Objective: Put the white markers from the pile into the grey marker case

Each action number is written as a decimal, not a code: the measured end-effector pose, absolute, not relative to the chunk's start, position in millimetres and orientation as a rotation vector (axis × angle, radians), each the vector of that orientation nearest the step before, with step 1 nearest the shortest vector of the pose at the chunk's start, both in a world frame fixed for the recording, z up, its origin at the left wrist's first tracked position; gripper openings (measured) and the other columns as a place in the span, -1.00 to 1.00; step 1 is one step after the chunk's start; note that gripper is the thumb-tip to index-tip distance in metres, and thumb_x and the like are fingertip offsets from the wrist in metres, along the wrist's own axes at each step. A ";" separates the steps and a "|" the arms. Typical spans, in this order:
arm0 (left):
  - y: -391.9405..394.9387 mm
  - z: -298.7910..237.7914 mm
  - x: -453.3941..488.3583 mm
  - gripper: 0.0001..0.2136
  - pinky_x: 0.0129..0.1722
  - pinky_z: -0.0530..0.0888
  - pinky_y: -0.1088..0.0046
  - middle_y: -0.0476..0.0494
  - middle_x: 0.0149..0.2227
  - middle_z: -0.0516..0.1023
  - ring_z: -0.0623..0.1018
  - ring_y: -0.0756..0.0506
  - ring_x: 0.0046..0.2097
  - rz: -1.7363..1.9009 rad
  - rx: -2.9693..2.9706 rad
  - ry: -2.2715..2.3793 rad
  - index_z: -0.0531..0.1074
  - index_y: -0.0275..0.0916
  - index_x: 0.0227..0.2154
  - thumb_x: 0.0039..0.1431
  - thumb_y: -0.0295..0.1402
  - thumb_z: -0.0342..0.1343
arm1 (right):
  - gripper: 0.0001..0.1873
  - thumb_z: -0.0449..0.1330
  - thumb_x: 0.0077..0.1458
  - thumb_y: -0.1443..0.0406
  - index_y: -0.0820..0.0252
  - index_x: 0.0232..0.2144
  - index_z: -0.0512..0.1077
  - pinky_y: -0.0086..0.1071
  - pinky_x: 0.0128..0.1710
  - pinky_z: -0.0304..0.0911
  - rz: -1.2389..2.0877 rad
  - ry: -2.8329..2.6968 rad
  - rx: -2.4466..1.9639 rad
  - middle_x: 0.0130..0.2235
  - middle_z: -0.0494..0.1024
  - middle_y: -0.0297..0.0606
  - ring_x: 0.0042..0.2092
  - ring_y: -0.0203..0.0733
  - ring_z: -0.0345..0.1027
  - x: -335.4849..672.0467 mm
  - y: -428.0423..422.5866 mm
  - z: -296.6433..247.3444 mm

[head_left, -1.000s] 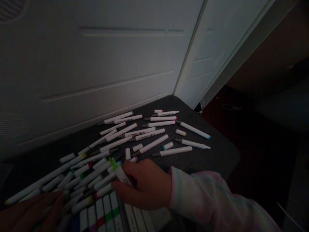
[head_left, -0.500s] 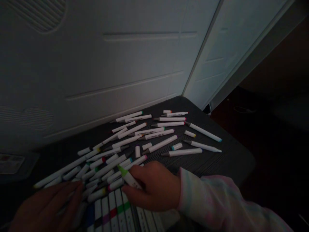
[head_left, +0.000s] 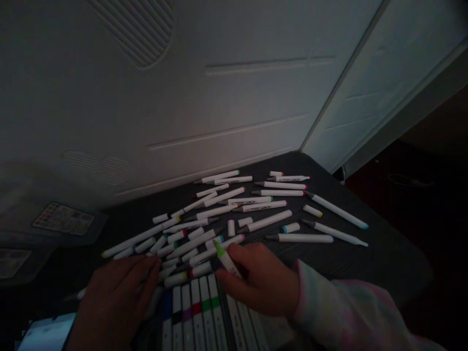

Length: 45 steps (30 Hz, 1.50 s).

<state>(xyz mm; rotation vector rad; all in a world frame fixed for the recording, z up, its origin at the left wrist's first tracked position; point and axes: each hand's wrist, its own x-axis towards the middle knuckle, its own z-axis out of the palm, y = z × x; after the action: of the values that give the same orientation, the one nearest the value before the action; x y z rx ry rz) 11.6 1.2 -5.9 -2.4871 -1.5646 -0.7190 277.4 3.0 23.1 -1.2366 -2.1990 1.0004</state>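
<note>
My right hand is closed around a white marker whose light green pointed end sticks out toward the upper left. Below it stands a row of capped markers side by side, with blue, black, purple, red and green bands. My left hand is over the left side of the loose pile, fingers stretched out and their tips among the caps; its palm side is hidden. Around both hands lie several loose white markers and separate caps, such as a yellow-ended cap.
The dark table ends on the right at a rounded corner. Behind it rises a white panel with raised ridges. A clear case with a colour card is at the left. A lit screen shows at the lower left.
The camera view has turned left, so everything appears farther right, and the lit screen has come into view. My right hand still holds the green-ended marker.
</note>
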 end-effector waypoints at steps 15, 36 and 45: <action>-4.4 7.9 39.5 -0.86 -0.29 0.34 0.33 -0.07 -0.37 0.52 0.44 -0.09 -0.30 -0.567 -2.527 -1.487 0.44 -0.23 -0.38 0.10 -0.46 -0.03 | -0.72 -0.07 0.10 0.17 0.19 -0.56 0.16 -0.47 -0.58 -0.06 0.969 -2.069 -1.350 -0.64 0.19 -0.43 -0.59 -0.38 0.07 282.2 6.0 19.4; 22.2 33.6 46.8 -0.85 -0.24 0.26 0.25 -0.12 -0.33 0.51 0.39 -0.18 -0.20 0.186 -2.671 -1.943 0.51 -0.18 -0.41 0.06 -0.34 0.03 | -0.72 -0.04 0.08 0.17 0.19 -0.58 0.17 -0.47 -0.58 -0.04 0.783 -2.028 -1.314 -0.66 0.19 -0.44 -0.60 -0.38 0.06 285.0 11.7 16.0; 27.6 41.3 45.0 -0.88 -0.20 0.28 0.24 -0.15 -0.34 0.49 0.39 -0.18 -0.19 0.125 -2.726 -1.893 0.46 -0.25 -0.43 0.02 -0.37 0.03 | -0.73 -0.04 0.08 0.15 0.18 -0.56 0.18 -0.47 -0.57 -0.02 0.787 -1.958 -1.333 -0.64 0.20 -0.43 -0.58 -0.37 0.08 287.7 15.0 15.2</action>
<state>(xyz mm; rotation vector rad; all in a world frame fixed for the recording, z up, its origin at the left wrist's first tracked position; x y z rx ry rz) 45.0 27.6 41.3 -2.7257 -1.8933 0.1246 287.7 15.0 15.2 -1.3334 -1.9575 0.7872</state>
